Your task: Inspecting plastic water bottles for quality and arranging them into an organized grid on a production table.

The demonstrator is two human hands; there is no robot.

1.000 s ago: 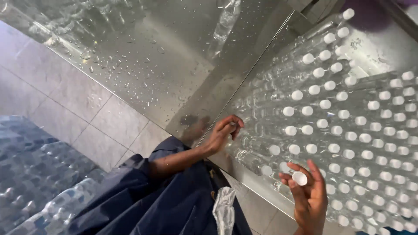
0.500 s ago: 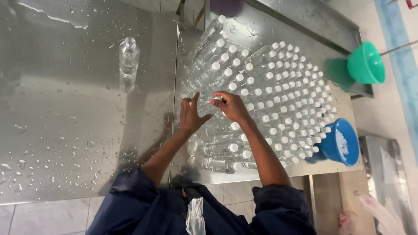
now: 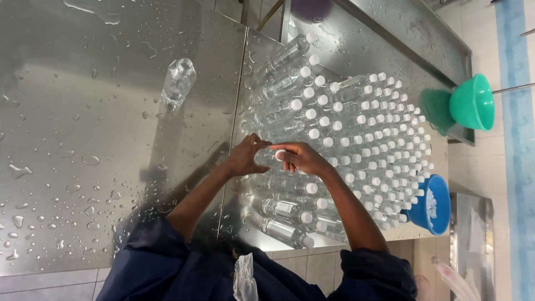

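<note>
My left hand (image 3: 244, 157) wraps around a clear plastic bottle (image 3: 265, 158) at the near edge of a dense block of capped bottles (image 3: 362, 139). My right hand (image 3: 304, 160) pinches a white cap (image 3: 280, 155) at that bottle's mouth, fingertips almost touching the left hand. Both hands meet over the seam of the wet steel table (image 3: 83, 167). The bottle's body is mostly hidden by my fingers.
A single uncapped clear bottle (image 3: 178, 83) stands apart on the wet steel to the left. A blue bowl (image 3: 440, 192) of white caps sits at the table's right edge, with a green bowl (image 3: 472, 103) further along. A crumpled plastic bag (image 3: 245, 278) lies at my chest.
My right hand came over from the side with a white cap and joined my left hand at one bottle. The view swung from the table's edge to over the bottles.
</note>
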